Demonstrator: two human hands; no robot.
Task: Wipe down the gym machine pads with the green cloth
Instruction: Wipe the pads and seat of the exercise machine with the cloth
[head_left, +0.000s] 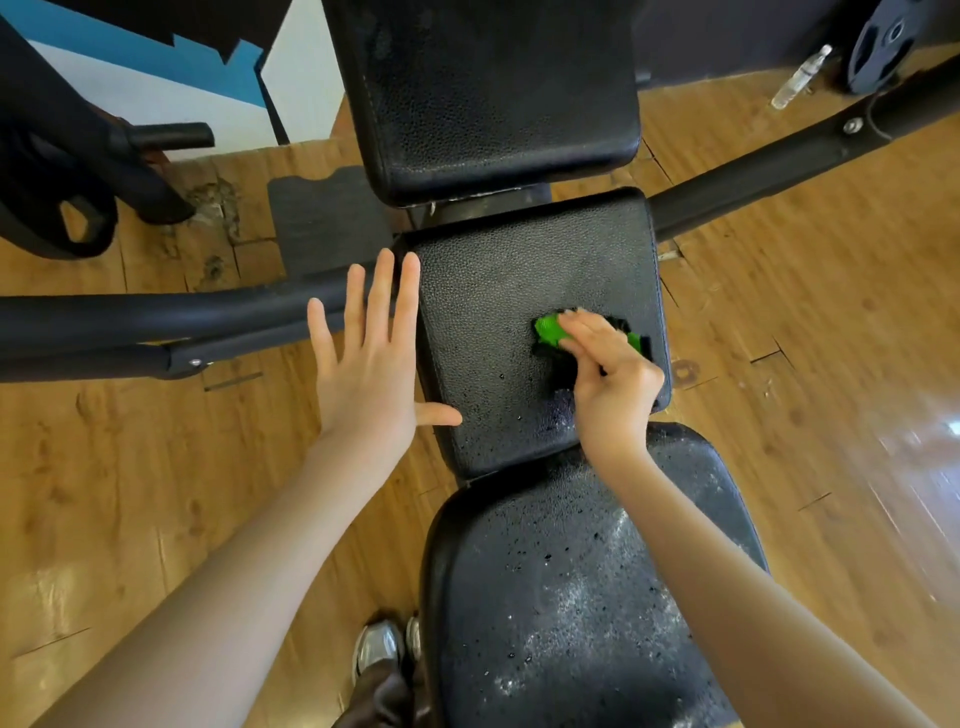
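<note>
Three black padded sections of a gym machine run up the middle of the view: a near seat pad (571, 597) speckled with droplets, a middle pad (498, 291) and a far back pad (488, 93). My right hand (608, 374) grips the green cloth (550, 330) and presses it on the right side of the middle pad. A few droplets lie on the pad just left of that hand. My left hand (371, 353) hovers open with fingers spread at the middle pad's left edge, thumb over the pad.
Black frame tubes stretch out on the left (156, 317) and upper right (779, 166). Weight plates sit at far left (62, 228) and top right (878, 47), with a clear bottle (800, 78) on the wooden floor. My shoes (384, 644) show beside the seat.
</note>
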